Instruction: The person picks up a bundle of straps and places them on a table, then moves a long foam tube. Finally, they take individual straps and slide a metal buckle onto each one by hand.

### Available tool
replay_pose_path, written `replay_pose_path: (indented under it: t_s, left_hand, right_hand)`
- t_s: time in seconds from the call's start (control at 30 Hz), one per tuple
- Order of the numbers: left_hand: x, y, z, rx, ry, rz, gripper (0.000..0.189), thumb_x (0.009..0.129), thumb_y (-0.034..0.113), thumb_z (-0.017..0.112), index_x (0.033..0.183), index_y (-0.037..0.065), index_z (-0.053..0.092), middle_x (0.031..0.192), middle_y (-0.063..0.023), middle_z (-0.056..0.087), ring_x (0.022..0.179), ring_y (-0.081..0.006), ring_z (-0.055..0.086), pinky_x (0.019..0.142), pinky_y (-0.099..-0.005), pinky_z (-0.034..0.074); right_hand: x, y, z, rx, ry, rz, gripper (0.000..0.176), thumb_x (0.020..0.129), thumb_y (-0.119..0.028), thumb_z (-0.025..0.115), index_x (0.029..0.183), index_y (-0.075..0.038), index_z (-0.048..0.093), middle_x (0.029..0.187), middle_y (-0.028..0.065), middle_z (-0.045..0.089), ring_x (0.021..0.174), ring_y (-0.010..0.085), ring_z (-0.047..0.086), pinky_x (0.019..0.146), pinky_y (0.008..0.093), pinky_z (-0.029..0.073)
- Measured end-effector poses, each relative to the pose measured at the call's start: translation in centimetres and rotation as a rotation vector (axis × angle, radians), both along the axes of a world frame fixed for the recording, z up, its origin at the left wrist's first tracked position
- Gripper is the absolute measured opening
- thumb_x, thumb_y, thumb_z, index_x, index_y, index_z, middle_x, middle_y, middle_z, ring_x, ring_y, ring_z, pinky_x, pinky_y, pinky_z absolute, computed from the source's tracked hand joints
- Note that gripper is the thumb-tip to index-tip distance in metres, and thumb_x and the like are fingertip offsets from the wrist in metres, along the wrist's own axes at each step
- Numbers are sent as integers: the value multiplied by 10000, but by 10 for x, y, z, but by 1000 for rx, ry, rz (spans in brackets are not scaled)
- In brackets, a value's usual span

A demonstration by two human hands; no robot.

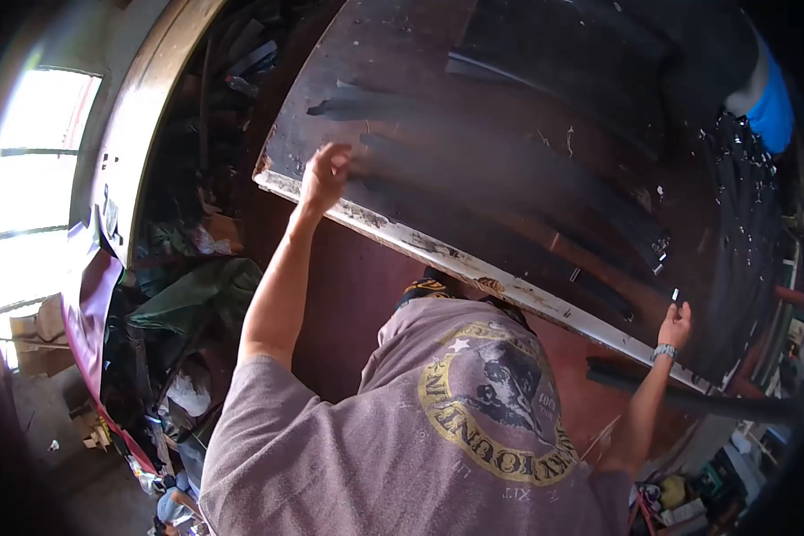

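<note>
"Where's the left hand (326, 174)?"

"Round ten o'clock, at the near corner of the dark surface (402, 54), just over its chipped white edge (438, 255). It's blurred. The fingers seem curled by the end of a long black strip (473, 156) that runs off toward three o'clock, but I can't tell whether the grip has shut on it."

"And the right hand (674, 326)?"

"Four o'clock, wristband on, at the same edge. The fingers point up at a small pale-tipped piece (675, 293). It's too small to tell how open that grip is, or whether it holds anything."

"What could go wrong?"

"I'd say the strips lie loose, so a sharp tug could drag several over the edge into the clutter (188, 295) at eight o'clock. That flaking edge could scrape a forearm. There's also someone's blue sleeve (771, 112) at one o'clock, close enough for a whipping strip to catch."
</note>
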State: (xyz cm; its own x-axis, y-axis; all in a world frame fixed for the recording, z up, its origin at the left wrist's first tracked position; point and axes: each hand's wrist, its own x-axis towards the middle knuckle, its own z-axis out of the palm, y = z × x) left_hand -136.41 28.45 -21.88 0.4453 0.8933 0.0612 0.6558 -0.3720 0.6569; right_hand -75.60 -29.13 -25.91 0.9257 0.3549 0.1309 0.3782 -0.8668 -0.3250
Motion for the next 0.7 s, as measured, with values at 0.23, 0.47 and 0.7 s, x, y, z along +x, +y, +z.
replay_pose_path:
  t_s: [0.23,0.47,0.7]
  left_hand:
    - [20,18,6,64,65,-114,460,906,-31,630,1334,136,668,1234,-151,628,999,-300,656,865,-382,547]
    - [22,24,1,98,101,-135,434,918,38,697,1340,138,671,1240,-126,601,928,-254,679,821,-357,563]
    - [23,20,16,-21,-4,-100,439,861,81,723,1295,129,687,1246,-151,597,1050,-307,666,916,-399,563]
  right_hand:
    - [1,13,7,-178,-20,-12,516,921,-420,737,1288,-60,689,1158,200,654,1067,349,660,940,455,519]
    - [-2,18,10,-158,-6,-18,517,890,-452,759,1282,-119,699,1164,200,652,1091,374,649,959,486,514]
    - [-77,88,71,81,-8,143,303,944,-253,721,1192,-78,712,1116,149,658,1047,354,650,923,464,528]
